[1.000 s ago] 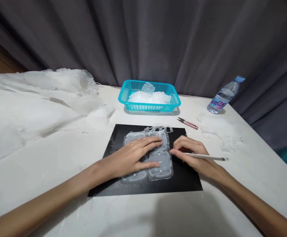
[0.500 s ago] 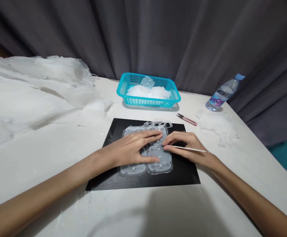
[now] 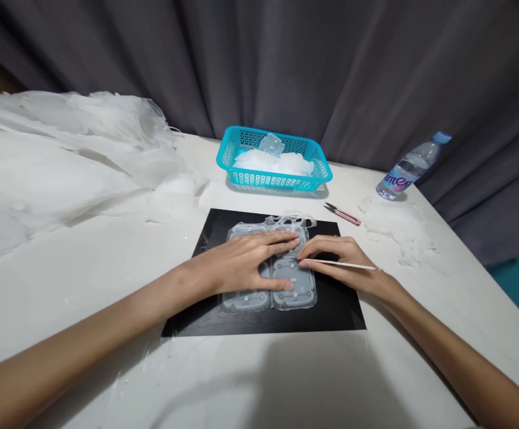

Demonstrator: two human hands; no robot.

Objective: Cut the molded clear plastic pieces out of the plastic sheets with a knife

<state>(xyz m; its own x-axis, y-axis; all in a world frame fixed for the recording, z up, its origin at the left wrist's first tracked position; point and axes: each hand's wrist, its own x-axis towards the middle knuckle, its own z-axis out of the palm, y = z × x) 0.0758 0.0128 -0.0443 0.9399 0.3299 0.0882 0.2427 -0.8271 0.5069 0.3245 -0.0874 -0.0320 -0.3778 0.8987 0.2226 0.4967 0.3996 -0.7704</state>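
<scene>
Looking down through the head camera, I see the left hand (image 3: 241, 265) lying flat at the centre of the frame. Its fingers are stretched out and spread a little, gripping nothing. The palm and fingers press on the clear moulded sheet (image 3: 292, 291), which shows four rounded panels in two rows. The thumb rests along the lower right panel, and the fingertips reach the upper right one.

The sheet lies on the black mat (image 3: 335, 310), just right of the mat's middle, with a tangle of clear trimmings at its upper edge.

The right hand (image 3: 342, 259) sits just right of the sheet with its fingers curled together, pinching the thin white stick (image 3: 346, 264). The stick runs nearly level toward the right. Its working end is at the fingertips, against the right edge of the sheet and close to the left hand's fingertips. I cannot tell whether the tip actually touches the plastic.

Above the mat stands the teal basket (image 3: 273, 178), holding pale clear pieces. To its lower right lie the pink snips (image 3: 343, 214), and white scraps (image 3: 397, 232) are scattered beyond them. The water bottle (image 3: 409, 170) lies tilted at the right edge of the white table (image 3: 286, 381). A heap of white film (image 3: 62, 155) fills the upper left, and the grey curtain (image 3: 286, 59) hangs behind.
</scene>
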